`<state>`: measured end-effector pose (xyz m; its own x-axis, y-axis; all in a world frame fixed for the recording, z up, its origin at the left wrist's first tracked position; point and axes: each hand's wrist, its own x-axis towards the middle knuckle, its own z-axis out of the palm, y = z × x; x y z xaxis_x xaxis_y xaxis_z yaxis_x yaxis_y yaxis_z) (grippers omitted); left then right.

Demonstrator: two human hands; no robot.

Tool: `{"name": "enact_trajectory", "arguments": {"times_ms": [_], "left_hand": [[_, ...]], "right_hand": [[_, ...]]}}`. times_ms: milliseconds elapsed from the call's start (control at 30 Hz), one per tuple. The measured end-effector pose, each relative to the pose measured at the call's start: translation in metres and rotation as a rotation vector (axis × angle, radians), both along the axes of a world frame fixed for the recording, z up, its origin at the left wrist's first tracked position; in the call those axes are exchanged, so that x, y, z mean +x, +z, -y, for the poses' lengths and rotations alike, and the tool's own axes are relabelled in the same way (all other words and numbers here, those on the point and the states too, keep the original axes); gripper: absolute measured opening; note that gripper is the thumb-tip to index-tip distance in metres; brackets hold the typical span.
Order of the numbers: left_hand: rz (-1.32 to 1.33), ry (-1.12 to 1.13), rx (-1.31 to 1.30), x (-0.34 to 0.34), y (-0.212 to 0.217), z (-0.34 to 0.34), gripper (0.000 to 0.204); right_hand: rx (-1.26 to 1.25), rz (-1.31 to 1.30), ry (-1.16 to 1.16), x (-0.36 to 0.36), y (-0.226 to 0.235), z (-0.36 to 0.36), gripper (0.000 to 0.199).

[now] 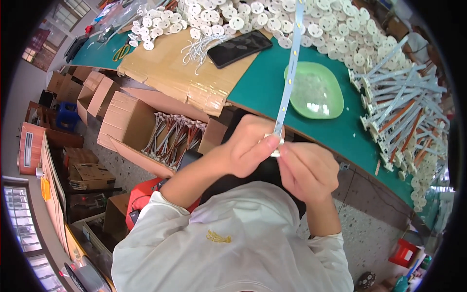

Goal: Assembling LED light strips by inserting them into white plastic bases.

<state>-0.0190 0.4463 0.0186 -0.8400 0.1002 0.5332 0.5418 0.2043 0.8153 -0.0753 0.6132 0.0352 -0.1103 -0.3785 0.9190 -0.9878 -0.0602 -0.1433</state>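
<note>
Sleeves of a pale sweatshirt come up from the lower edge, and both hands meet just in front of the desk's near edge. Left hand [250,146] curls its fingers [269,142] tight around the lower end of a long white LED strip [291,63], thumb pressed against a small white end piece [277,142] fitted there. Right hand [307,168] sits just beside it, touching, fingers bent narrow and pinching the same end from below; how much of the piece it grips cannot be told. The strip rises from the hands, tilted slightly rightward, crossing over the green desk [262,92] and reaching the top of the picture.

Below the desk on the left, an open cardboard box [134,124] on the floor holds bundled wired strips [172,136]. On the desk, a light green shallow dish [314,90] lies near the front edge, partly behind the strip. To its left a black phone [240,47] rests on a sheet of brown cardboard [175,73], with loose white wires [199,47] just beside it. Along the right edge lies a heap of finished strips with end caps [404,107]. At the far edge, a wide pile of white round discs [272,17] spreads across the desk, and yellow-handled scissors [121,51] lie at the far left corner.
</note>
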Motion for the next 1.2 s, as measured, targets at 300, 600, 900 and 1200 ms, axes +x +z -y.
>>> {"name": "enact_trajectory", "arguments": {"times_ms": [300, 600, 900, 1200], "left_hand": [[0.147, 0.264, -0.182, -0.053, -0.001, 0.087, 0.022], [-0.132, 0.48, -0.6, -0.069, -0.034, 0.11, 0.037], [-0.068, 0.49, -0.543, -0.064, -0.039, 0.105, 0.054], [0.181, 0.24, -0.613, -0.07, -0.023, 0.123, 0.055]], "right_hand": [[0.278, -0.256, 0.036, -0.082, -0.009, 0.05, 0.017], [0.619, 0.626, -0.113, -0.09, 0.014, 0.08, 0.027], [0.749, 0.754, 0.182, -0.122, 0.008, 0.105, 0.02], [0.693, 0.64, 0.124, -0.116, 0.0, 0.107, 0.016]]}}
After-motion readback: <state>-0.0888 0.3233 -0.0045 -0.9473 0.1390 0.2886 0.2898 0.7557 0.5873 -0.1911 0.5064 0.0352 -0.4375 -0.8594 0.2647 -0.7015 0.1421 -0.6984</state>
